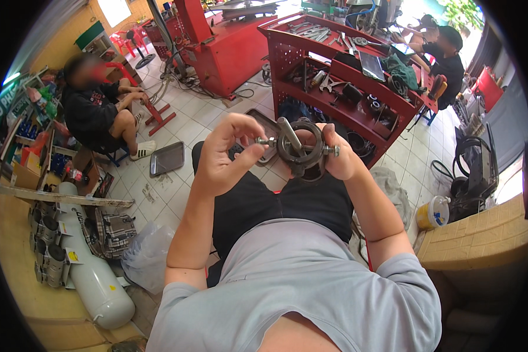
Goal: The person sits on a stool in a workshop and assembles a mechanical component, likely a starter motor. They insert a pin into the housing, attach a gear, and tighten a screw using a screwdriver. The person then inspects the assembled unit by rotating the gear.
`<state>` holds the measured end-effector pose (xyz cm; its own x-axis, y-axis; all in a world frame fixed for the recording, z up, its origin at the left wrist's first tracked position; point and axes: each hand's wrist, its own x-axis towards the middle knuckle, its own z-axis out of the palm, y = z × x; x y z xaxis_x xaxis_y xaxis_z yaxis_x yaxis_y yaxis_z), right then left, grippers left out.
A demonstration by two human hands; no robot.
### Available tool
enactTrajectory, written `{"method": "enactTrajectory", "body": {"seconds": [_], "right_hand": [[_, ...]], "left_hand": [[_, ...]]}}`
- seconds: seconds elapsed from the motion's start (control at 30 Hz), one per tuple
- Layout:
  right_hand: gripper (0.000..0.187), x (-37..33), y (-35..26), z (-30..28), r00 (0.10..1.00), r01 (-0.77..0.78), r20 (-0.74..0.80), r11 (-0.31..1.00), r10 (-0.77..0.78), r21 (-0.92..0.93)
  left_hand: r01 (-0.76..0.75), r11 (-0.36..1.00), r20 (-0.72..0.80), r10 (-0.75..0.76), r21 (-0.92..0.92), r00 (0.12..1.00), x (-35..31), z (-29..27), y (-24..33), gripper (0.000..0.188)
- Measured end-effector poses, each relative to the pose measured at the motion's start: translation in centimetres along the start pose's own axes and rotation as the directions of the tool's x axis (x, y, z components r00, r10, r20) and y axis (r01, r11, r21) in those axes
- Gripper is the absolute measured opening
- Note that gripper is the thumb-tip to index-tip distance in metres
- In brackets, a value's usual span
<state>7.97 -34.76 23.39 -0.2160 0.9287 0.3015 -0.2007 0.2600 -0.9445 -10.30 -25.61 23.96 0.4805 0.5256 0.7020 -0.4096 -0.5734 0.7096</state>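
Dark metal ring part (300, 145) with bolt (330, 151) through it: held at chest height above lap. Left hand (226, 154): fingers pinch bolt end at ring's left side. Right hand (339, 157): clenched around ring's right side. Behind: red tool cart (358, 88) with wrenches; grey tray (167, 158) on tiled floor; seated person (97, 108) at left.

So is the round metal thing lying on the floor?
No, the dark metal ring is held up between the left hand and the right hand, above the person's lap.
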Motion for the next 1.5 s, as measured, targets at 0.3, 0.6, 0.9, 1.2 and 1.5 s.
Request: {"method": "enactTrajectory", "body": {"seconds": [0.3, 0.6, 0.9, 1.2, 1.5], "right_hand": [[0.083, 0.2, 0.1, 0.0, 1.000, 0.020, 0.011, 1.000, -0.020, 0.010], [0.081, 0.3, -0.1, 0.2, 1.000, 0.001, -0.027, 1.000, -0.001, -0.017], [0.082, 1.2, -1.3, 0.7, 0.928, -0.314, -0.091, 0.889, 0.362, 0.333], [0.059, 1.6, -0.4, -0.5, 0.937, -0.283, -0.062, 0.852, 0.343, 0.440], [0.041, 1.6, -0.3, 0.0, 0.955, -0.206, -0.101, 0.868, 0.279, 0.453]], "left_hand": [[0.037, 0.996, 0.074, -0.031, -0.085, 0.997, 0.1, -0.6, -0.2, 0.030], [0.057, 0.989, 0.082, -0.046, -0.140, 0.996, 0.2, -0.4, -0.4, 0.031], [0.404, 0.859, 0.217, -0.350, -0.313, 0.911, -0.1, -1.4, -6.1, 0.040], [0.311, 0.733, 0.067, -0.342, -0.604, 0.937, -0.5, 0.5, -8.0, 0.024], [0.370, 0.674, 0.135, -0.375, -0.639, 0.917, -0.7, -0.7, -10.0, 0.026]]}}
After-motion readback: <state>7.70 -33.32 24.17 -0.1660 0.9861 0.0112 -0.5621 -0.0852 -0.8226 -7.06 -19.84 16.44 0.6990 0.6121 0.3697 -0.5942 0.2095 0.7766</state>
